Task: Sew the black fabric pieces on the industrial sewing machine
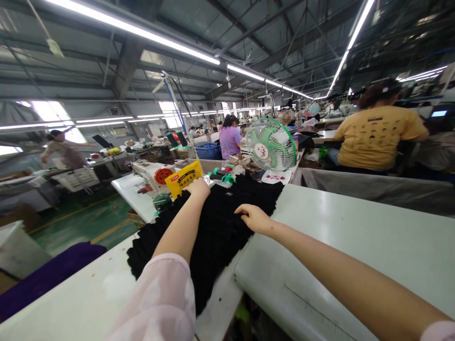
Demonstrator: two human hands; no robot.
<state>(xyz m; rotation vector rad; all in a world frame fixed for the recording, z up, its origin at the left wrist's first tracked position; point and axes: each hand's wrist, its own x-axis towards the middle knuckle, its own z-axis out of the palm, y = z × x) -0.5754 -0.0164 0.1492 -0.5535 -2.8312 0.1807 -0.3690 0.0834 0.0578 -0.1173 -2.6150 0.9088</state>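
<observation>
Long white tables [355, 246] fill a sewing hall under strip lights. Left hand [197, 188] lies flat, fingers together, on the far edge of a black garment [216, 232] spread across the table gap. Right hand [253, 217] presses its right side, fingers curled onto the cloth. Just beyond sit a yellow packet [185, 178], a sewing machine [152, 173] and a green fan [270, 145]. Other workers sit farther back.

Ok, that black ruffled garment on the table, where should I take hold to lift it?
Grip the far edge of the black garment, by the small label, coming from above. It lies flat and spread lengthwise, and the left hand and right hand already rest there, so pinching both far corners should probably lift it evenly.
</observation>
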